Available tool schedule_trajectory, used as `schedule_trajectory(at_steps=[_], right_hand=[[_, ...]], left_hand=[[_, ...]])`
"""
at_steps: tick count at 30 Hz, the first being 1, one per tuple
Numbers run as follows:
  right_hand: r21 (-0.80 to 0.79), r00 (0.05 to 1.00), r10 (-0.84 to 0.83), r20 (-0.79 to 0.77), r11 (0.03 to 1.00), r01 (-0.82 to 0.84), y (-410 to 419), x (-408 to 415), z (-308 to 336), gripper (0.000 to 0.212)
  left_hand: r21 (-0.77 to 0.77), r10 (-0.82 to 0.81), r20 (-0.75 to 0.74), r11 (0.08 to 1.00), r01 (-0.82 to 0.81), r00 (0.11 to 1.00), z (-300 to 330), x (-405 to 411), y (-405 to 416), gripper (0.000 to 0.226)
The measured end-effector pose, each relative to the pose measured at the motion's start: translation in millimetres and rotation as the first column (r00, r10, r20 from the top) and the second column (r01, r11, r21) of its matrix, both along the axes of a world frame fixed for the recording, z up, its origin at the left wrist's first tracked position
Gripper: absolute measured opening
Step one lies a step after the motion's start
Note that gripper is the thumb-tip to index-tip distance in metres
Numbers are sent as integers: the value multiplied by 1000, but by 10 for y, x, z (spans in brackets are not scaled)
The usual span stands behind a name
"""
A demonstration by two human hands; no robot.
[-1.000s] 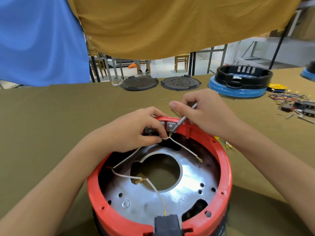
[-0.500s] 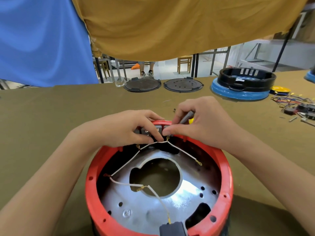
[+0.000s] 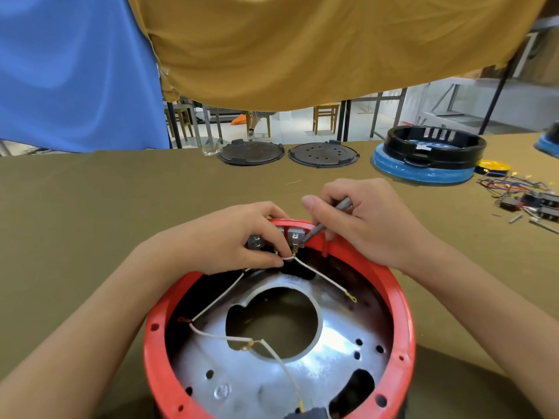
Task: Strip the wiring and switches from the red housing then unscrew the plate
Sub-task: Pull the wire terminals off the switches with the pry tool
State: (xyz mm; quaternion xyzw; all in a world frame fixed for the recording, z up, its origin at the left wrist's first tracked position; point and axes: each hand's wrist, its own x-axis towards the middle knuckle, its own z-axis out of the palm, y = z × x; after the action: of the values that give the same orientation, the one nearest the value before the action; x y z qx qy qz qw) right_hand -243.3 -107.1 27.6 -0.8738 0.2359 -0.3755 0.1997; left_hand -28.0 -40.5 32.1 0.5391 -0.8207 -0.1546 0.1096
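Note:
The round red housing [image 3: 402, 325] stands open side up in front of me, with a shiny metal plate [image 3: 338, 337] at its bottom. White wires [image 3: 320, 275] run across the plate to two grey switches [image 3: 292, 237] on the far inner wall. My left hand [image 3: 230, 240] pinches a white wire just below the switches. My right hand [image 3: 363, 219] grips a thin grey tool [image 3: 314, 231] whose tip touches the right switch's terminal. A black part [image 3: 308, 414] sits at the housing's near rim.
Two black round lids [image 3: 251, 152] lie at the table's far edge beside a small glass [image 3: 211, 148]. A black and blue housing [image 3: 432, 152] stands far right. Loose wires, switches and screws [image 3: 526, 198] lie at the right edge. Blue and ochre cloths hang behind.
My right hand has shifted its grip, so the tool's handle shows again and its tip is at the right switch. My left hand still pinches the wire.

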Motion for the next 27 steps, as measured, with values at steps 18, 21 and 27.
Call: schedule_trajectory(at_steps=[18,21,27], right_hand=[[-263,977,22,-213,961,-79,32,38,42,44],[-343,975,10,-223,935,-88,28,39,31,47],[-134,988,-5,-155,991,-16,13,78,27,43]], left_hand=[[-16,-10,-48,1000,9,999,-46,31,-15,14],[-17,-9,-44,1000,8,999,-41,30,-12,15],[-32,-2,-47,1000,1,999,-45,12,-17,16]])
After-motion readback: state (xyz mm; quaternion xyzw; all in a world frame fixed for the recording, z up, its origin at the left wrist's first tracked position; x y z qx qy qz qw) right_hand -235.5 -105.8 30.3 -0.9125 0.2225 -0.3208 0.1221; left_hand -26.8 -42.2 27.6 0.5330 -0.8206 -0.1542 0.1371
